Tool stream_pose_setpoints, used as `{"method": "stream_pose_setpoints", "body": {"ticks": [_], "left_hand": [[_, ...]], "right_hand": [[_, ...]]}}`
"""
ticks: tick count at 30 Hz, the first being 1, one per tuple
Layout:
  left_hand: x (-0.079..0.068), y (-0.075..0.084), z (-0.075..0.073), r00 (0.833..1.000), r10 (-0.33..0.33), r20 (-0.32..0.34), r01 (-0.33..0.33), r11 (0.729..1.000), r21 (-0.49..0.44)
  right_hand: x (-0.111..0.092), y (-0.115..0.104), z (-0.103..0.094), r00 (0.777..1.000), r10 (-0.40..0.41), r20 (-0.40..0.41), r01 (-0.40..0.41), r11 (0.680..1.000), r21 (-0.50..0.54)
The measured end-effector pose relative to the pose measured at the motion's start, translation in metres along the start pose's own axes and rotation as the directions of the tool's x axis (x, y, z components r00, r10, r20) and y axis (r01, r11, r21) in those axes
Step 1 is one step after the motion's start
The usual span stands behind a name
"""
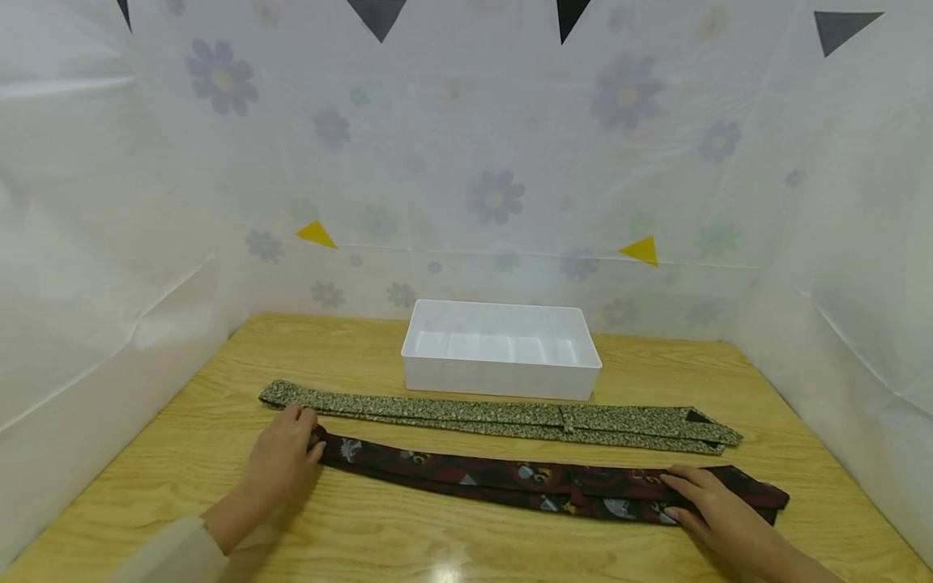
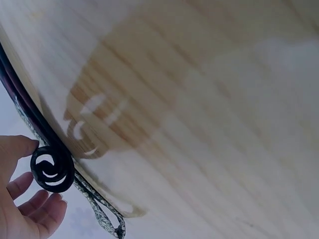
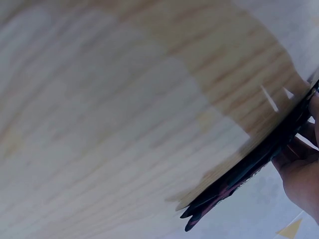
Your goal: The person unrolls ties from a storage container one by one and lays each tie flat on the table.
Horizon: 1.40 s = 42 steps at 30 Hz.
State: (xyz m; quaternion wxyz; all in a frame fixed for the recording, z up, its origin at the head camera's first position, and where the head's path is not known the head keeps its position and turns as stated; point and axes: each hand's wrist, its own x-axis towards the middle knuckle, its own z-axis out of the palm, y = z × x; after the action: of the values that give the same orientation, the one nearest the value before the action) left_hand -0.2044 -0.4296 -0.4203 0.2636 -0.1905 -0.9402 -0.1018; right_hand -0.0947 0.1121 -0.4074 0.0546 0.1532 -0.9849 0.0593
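A dark red patterned necktie lies folded lengthwise across the table, its left end wound into a small coil. My left hand holds that coil, thumb on one side and fingertips on the other in the left wrist view. Toward the tie's pointed end, my right hand rests on it with fingers extended and the thumb at its near edge. Behind it, a green-and-cream patterned necktie is laid out doubled, close to the left fingertips. In the right wrist view, the dark tie's tips stick out beyond the right hand.
A white plastic box with low ribs inside stands at the back centre, behind both ties. The wood-grain table is enclosed by pale sheeting printed with flowers at the back. Yellow triangles are stuck to the back sheet.
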Motion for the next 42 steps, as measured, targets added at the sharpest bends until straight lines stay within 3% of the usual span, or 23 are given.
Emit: {"method": "stream_pose_setpoints", "body": {"ticks": [9,23,28,33,38,42], "left_hand": [[0.0,-0.003,-0.005,0.998,-0.039,0.039,0.039,0.999,-0.005],[0.0,-0.012,-0.004,0.996,0.026,-0.081,-0.022,0.998,0.053],[-0.001,-0.016,-0.006,1.0,-0.009,-0.027,0.009,1.0,0.022],[-0.002,-0.024,-0.006,0.998,-0.049,0.044,0.048,0.999,0.017],[-0.003,-0.031,-0.006,0.995,-0.073,0.062,0.072,0.997,0.019],[-0.004,-0.035,-0.006,0.996,-0.071,0.06,0.069,0.997,0.028]], "right_hand": [[-0.001,-0.002,-0.001,0.999,0.01,-0.039,-0.01,1.0,-0.007],[-0.001,-0.001,0.0,1.0,0.001,-0.026,-0.001,1.0,-0.002],[-0.002,-0.001,0.001,0.999,-0.001,-0.041,0.001,1.0,-0.007],[-0.001,-0.002,-0.001,1.0,0.018,0.004,-0.018,1.0,0.006],[-0.002,-0.004,-0.002,0.995,0.073,0.066,-0.075,0.996,0.037],[-0.005,-0.008,0.002,0.997,0.072,0.022,-0.072,0.997,0.011]]}}
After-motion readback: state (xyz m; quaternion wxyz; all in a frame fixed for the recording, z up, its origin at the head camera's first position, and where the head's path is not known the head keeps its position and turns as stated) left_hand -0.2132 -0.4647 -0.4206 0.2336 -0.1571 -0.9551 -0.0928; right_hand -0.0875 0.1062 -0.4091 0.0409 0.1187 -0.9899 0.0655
